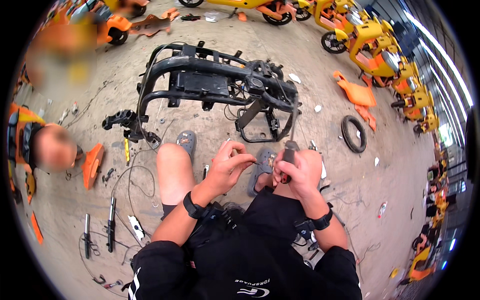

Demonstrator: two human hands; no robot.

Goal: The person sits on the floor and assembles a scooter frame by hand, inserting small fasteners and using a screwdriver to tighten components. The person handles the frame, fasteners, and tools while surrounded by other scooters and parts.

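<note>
My left hand (229, 167) is in front of my knees, its thumb and forefinger pinched together. A thin dark tip shows at the fingertips, too small to name. Close by on the right, my right hand (298, 175) is wrapped round a dark hand tool (289, 152) with a grey metal head pointing up and a red patch low on its handle. Its exact kind is unclear. Beyond both hands a black scooter frame (215, 68) lies on the floor, with bent tubes and cables on it. Neither hand touches the frame.
A black tire (346, 134) and an orange body panel (356, 91) lie to the right. Left are a fork tube (111, 225), a yellow-handled tool (127, 151), loose cable and an orange panel (92, 166). Another person (55, 147) is at far left. Yellow scooters (372, 55) line the right.
</note>
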